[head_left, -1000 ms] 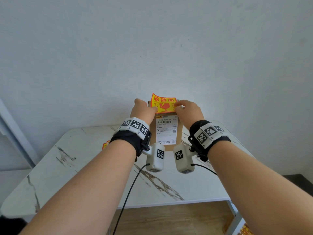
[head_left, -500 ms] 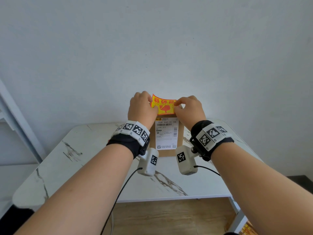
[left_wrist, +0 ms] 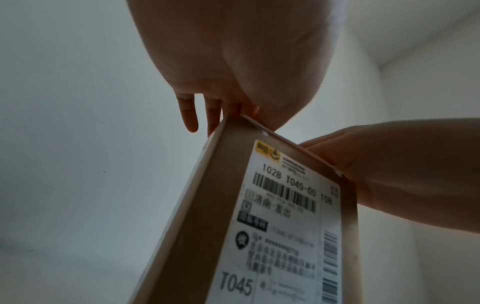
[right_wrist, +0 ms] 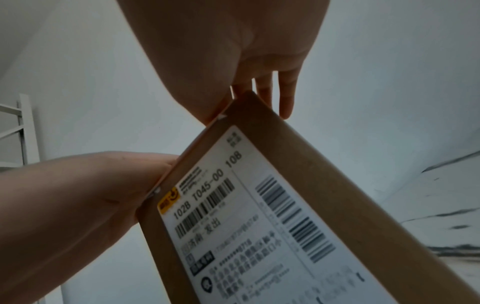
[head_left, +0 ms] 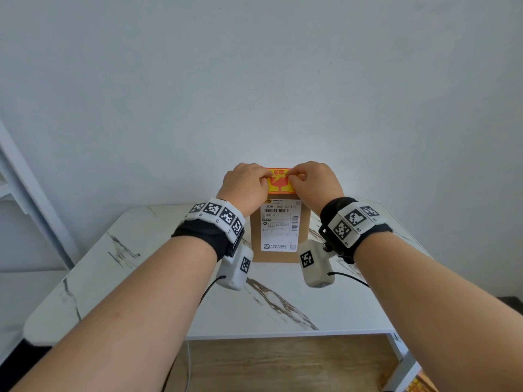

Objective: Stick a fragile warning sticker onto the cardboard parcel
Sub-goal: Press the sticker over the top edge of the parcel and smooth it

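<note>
The desk (head_left: pixel 158 278) carries the cardboard parcel (head_left: pixel 256 250), stood upright so its label face meets the person. The fragile sticker (head_left: pixel 280 185) lies at the parcel's top, above the shipping label (head_left: pixel 280 227). The left hand (head_left: pixel 244 185) and right hand (head_left: pixel 314 182) flank it, fingers curled behind the top edge, thumbs pressing the sticker: each grip clamps sticker to parcel, probably to seat the adhesive.

The white shipping label (head_left: pixel 280 225) on the cardboard parcel (head_left: pixel 256 244), at centre frame in the head view, reads "102B T045-00 108" above a barcode, with "T045" in large type lower left. A yellow logo badge (left_wrist: pixel 267 151) sits in its top corner; its characters are too blurred to read. The smaller Chinese print is mostly illegible. The fragile sticker (head_left: pixel 279 183), yellow and red, shows a broken-glass symbol and partly covered red characters.
</note>
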Motion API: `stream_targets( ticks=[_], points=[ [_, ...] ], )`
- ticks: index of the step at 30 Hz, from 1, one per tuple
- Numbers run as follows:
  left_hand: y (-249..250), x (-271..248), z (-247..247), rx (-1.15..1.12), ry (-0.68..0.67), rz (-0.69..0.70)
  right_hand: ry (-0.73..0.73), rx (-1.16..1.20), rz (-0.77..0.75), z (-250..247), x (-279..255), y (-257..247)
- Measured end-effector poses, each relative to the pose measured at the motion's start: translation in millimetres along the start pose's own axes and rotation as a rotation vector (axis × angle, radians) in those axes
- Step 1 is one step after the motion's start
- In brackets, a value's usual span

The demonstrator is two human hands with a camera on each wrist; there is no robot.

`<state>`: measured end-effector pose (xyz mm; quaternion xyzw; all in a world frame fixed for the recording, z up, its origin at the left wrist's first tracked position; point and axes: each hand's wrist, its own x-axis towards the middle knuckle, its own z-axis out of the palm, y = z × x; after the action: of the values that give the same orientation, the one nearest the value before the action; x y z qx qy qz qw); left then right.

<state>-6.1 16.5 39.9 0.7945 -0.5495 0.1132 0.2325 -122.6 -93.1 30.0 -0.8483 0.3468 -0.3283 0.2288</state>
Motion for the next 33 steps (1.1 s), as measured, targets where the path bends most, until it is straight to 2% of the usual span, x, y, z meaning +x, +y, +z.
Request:
stream_targets(
  ticks=[8,11,17,24,29,33],
  points=[
    [-11.7,-0.1,14.1,-0.249,-0.01,-0.028,0.066,0.125,-0.037,-0.4,-12.4,4.8],
    [-14.5,-6.1,12.6,-0.265,-0.059,0.0,0.091,0.259,-0.018,-0.3,-20.6,5.9],
    [-9.0,-21.7,18.2,-0.276,-0.1,-0.015,0.151,0.37,-0.042,8.2,-41.4,13.6],
    [-12.1,-22.5,14.1,-0.219,-0.148,0.015,0.111,0.334,-0.09,10.3,-45.7,26.3],
    [-13.9,-24.0,15.9,-0.164,-0.133,0.016,0.102,0.289,-0.107,8.1,-47.6,28.9],
    [-7.8,-25.0,12.1,-0.366,-0.195,-0.053,0.102,0.308,-0.085,9.4,-48.1,24.7]
  ],
)
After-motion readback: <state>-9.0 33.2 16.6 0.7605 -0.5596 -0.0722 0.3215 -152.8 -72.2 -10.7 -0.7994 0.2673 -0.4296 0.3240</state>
